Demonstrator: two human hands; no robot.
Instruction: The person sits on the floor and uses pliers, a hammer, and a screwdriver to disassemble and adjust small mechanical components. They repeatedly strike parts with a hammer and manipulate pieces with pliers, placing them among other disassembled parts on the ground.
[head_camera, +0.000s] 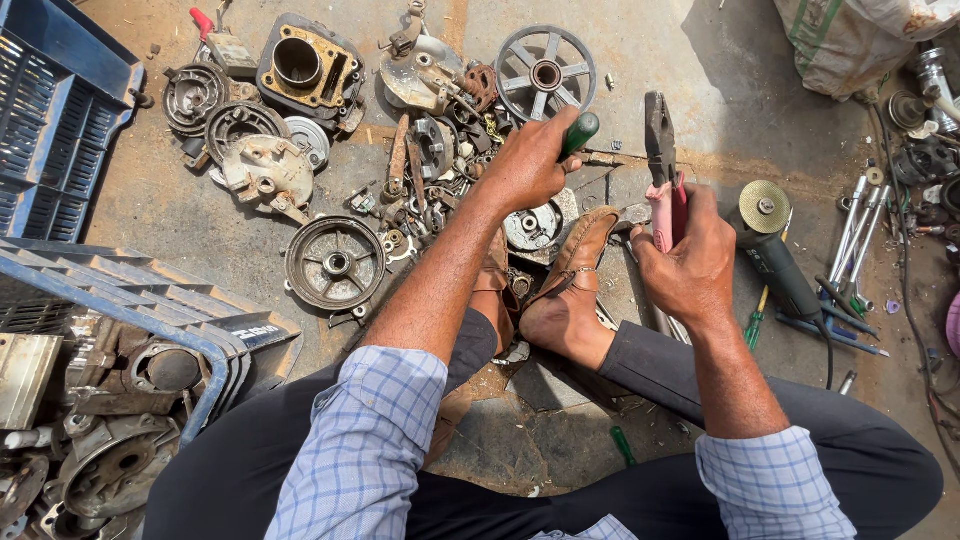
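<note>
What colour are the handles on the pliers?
Pink and red. The right hand grips the pliers by those handles, seen in the head view.

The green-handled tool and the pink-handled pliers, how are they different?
The left hand grips the green-handled tool, whose working end is hidden; the right hand holds the pink-handled pliers with grey jaws fully showing. The green handle tilts; the pliers point straight up the picture. Both are gripped by their handles.
</note>
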